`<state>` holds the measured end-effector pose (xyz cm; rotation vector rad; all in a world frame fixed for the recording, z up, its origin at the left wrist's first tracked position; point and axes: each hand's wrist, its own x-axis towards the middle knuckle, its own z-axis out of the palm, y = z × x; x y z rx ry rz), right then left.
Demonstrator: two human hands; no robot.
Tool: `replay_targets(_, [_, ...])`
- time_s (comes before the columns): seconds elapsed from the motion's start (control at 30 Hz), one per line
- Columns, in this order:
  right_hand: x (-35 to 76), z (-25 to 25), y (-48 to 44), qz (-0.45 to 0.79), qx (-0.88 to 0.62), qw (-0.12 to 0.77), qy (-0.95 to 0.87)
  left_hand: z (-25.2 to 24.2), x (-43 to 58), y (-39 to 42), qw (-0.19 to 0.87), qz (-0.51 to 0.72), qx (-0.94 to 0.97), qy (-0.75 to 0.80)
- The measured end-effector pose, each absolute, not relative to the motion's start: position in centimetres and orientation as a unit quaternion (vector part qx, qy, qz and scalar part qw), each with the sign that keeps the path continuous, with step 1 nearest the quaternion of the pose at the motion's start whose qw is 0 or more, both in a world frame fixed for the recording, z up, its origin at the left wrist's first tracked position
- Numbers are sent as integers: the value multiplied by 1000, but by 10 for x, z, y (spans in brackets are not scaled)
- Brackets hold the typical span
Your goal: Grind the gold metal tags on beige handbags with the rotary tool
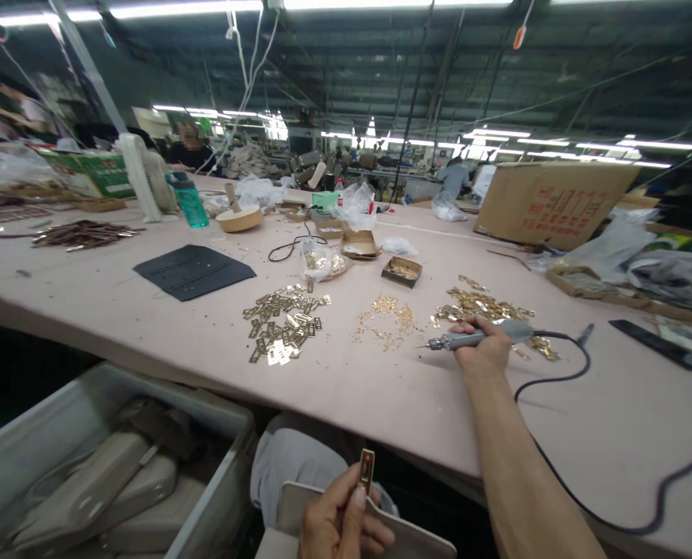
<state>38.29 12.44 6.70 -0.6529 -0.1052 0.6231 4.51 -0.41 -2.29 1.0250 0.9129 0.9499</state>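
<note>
My left hand [337, 516] pinches a small gold metal plate [366, 470] with a slot in it, low in front of the table edge. Beneath that hand a beige bag piece [412, 536] lies across my lap; whether the fingers also grip it is unclear. My right hand [484, 345] is wrapped round a grey electric screwdriver [465, 339], its bit pointing left just above the table. Close to the bit lies a scatter of tiny gold screws [393, 318]. One pile of gold plates [287, 322] is to their left, another pile of gold plates [479, 303] behind my right hand.
A grey bin [217, 466] holding beige bags stands at lower left. The screwdriver's cord [584, 373] loops over the table's right side. Further back are a black sheet [194, 272], a small box [402, 272], a teal bottle [189, 202] and a large carton [555, 203].
</note>
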Motion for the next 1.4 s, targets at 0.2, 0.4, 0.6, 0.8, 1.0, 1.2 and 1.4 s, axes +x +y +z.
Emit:
replay_targets(0.2, [337,85,88,335,-283,890,-122,-10,41,-1,700,391,465,376])
replay_targets(0.4, [267,93,34,359,-285,871,-177,3,37,3,741,348,447,360])
replay_targets(0.6, [217,84,1,383,-317,844,-201,3,34,3,767,352,414,342])
replay_targets(0.8, [202,71,-7,390,-334,829,-223,2,33,2,773,350,408,336])
replay_targets(1.0, [197,66,-9,398,-338,817,-245,2,32,3,775,352,403,337])
replay_targets(1.2, [196,63,-11,395,-337,815,-259,3,31,1,774,356,402,335])
replay_targets(1.4, [194,64,-12,383,-346,812,-273,7,31,2,771,352,409,339])
